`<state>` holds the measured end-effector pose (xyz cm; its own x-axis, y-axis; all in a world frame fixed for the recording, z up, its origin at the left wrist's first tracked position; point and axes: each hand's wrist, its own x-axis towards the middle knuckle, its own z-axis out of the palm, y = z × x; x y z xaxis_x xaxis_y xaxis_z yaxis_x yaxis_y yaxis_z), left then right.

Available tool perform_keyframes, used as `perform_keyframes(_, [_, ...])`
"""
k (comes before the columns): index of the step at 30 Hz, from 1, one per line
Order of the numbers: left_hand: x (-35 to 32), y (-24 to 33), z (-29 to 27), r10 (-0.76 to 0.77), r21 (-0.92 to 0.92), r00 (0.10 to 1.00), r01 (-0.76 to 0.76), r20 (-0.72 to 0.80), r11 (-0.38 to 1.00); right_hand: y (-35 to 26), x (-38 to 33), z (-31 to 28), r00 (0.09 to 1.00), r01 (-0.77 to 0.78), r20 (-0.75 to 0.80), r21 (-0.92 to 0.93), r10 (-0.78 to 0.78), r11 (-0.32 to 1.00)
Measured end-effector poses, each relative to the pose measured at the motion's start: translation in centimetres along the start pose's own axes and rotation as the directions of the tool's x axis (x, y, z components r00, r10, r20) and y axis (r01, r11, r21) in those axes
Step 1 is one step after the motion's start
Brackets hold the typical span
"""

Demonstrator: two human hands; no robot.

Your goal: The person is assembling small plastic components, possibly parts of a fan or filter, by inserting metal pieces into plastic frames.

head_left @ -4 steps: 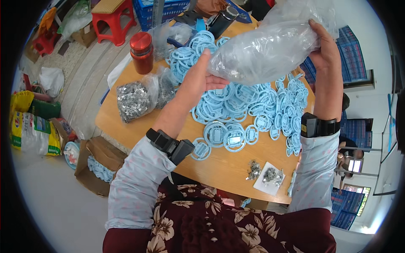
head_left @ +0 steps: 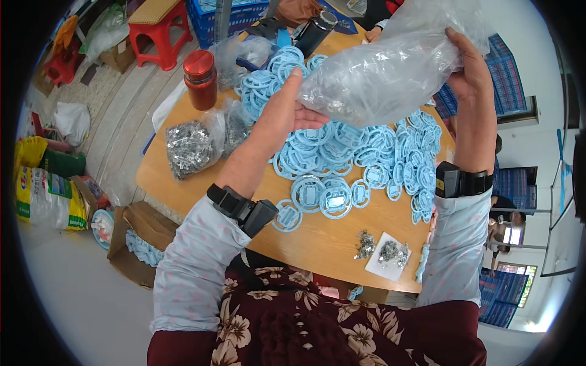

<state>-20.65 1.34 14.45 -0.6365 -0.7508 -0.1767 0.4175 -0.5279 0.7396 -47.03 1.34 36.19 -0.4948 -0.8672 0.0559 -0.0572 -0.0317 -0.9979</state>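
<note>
A large clear plastic bag (head_left: 378,79) with small shiny metal pieces in its lower part is stretched above the table. My right hand (head_left: 470,70) is closed on its right side, fingers curled round the film. My left hand (head_left: 293,110) is at the bag's left end, thumb up and fingers stretched out along its underside, touching it. Under the bag lies a heap of light-blue plastic rings (head_left: 329,152), round and oval with inner frames. Left of my left forearm sits another clear bag of metal clips (head_left: 192,146).
A red lidded flask (head_left: 201,79) and a dark flask (head_left: 315,33) stand on the wooden table (head_left: 299,244). Near its front edge are a white card with metal bits (head_left: 390,256) and a small loose pile (head_left: 365,244). Another person's hand (head_left: 373,33) shows beyond the bag.
The bag sags slightly lower at its left part. Another person's hand now shows at the far table edge. My hands keep nearly the same places.
</note>
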Motion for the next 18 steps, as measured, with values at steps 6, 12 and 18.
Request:
perform_keyframes(6, [-0.5, -0.1, 0.3, -0.018, 0.016, 1.000, 0.018, 0.018, 1.000, -0.8, -1.6, -0.5, 1.000, 0.013, -0.012, -0.049, -0.013, 0.999])
perform_keyframes(12, [-1.2, 0.3, -0.6, 0.084, 0.258, 0.995, -0.067, -0.055, 0.964, -0.6, -3.8, -1.5, 0.993, 0.087, 0.087, -0.046, -0.083, 0.995])
perform_keyframes(18, [-2.4, 5.6, 2.3, 0.541, 0.728, 0.769, -0.579, 0.339, 0.367, -1.2, -10.0, 2.3, 0.911, 0.360, 0.292, -0.214, -0.293, 0.908])
